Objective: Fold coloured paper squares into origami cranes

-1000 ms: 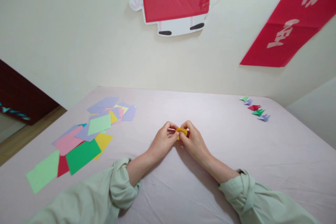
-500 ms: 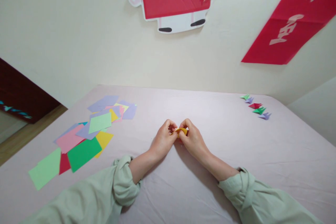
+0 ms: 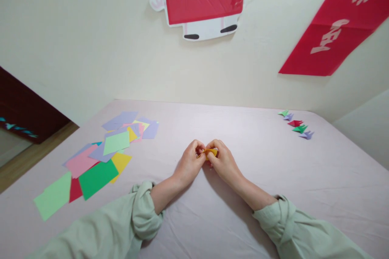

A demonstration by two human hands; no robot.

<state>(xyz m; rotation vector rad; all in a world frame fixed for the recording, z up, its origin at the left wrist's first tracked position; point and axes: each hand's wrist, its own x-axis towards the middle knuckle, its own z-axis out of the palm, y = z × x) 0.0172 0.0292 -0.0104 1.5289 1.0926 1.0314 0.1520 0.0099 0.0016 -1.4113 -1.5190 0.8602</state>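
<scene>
Between my fingertips, at the middle of the table, is a small piece of yellow-orange paper (image 3: 211, 152), bent or folded. My left hand (image 3: 191, 160) pinches it from the left with thumb and fingers. From the right, my right hand (image 3: 223, 160) grips it, the thumb lying over its near side. The two hands touch or nearly touch at the fingertips. Much of the paper is hidden behind the fingers, so its exact shape cannot be made out.
Loose sheets of coloured paper (image 3: 99, 178) lie overlapping on the left of the cloth-covered table (image 3: 243, 218). Several small folded paper figures (image 3: 300, 128) stand in a row at the far right. Behind the table rises a wall (image 3: 121, 60) with a red banner (image 3: 328, 40).
Both hands keep their grip on the yellow-orange paper, with only very slight finger movement. The whole view has shifted by a few pixels.
</scene>
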